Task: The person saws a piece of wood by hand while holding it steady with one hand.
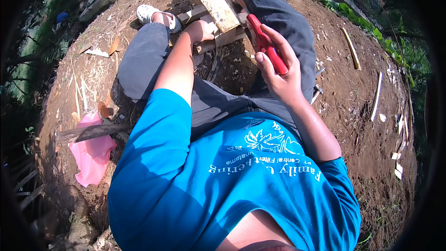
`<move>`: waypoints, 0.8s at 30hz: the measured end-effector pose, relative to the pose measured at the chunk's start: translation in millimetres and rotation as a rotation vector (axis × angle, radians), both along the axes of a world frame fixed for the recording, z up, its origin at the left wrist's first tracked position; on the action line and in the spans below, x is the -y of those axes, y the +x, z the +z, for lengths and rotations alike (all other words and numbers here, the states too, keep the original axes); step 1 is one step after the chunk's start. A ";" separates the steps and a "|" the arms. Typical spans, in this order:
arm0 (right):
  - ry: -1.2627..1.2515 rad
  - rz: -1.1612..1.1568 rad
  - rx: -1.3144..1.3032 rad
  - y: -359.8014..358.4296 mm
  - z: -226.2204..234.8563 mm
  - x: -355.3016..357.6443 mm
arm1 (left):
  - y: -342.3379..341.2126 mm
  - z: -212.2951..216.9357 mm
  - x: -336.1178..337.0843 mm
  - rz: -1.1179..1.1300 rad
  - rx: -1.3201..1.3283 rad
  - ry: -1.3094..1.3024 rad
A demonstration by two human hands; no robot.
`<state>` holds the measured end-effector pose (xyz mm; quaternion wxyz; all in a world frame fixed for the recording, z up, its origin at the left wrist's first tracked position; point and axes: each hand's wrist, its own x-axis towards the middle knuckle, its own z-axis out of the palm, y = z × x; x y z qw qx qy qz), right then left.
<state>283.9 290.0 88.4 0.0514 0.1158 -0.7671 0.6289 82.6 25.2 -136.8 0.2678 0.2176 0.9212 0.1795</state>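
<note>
My right hand [278, 67] grips the red handles of a tool [266, 44], held up over my right thigh, with its tip pointing toward the wooden pieces. My left hand [200, 29] rests on a stack of rough wooden blocks and slats [217, 7] lying on the ground between my knees, and its fingers are partly hidden behind the wood. I am seated on bare earth in a blue shirt and dark grey trousers.
A pink plastic bag [92, 151] and a dark stick [93, 131] lie at my left. Thin wooden strips [376, 95] and chips are scattered on the soil at right. A white sandal [148, 13] is on my left foot. Green plants edge the far right.
</note>
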 end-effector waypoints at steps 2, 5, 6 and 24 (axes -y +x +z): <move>0.013 0.005 0.031 -5.8 -18.0 4.9 | 1.0 -6.6 3.8 0.085 0.071 -0.062; -0.041 -0.002 0.037 -9.9 -36.2 3.0 | 10.1 25.6 -17.4 0.187 0.022 -0.204; -0.041 0.001 0.042 -11.0 -36.6 1.3 | 17.0 44.6 -23.9 0.227 -0.019 -0.265; -0.044 -0.084 0.252 7.8 -60.9 -5.4 | 32.6 33.9 -37.0 0.351 -0.109 -0.326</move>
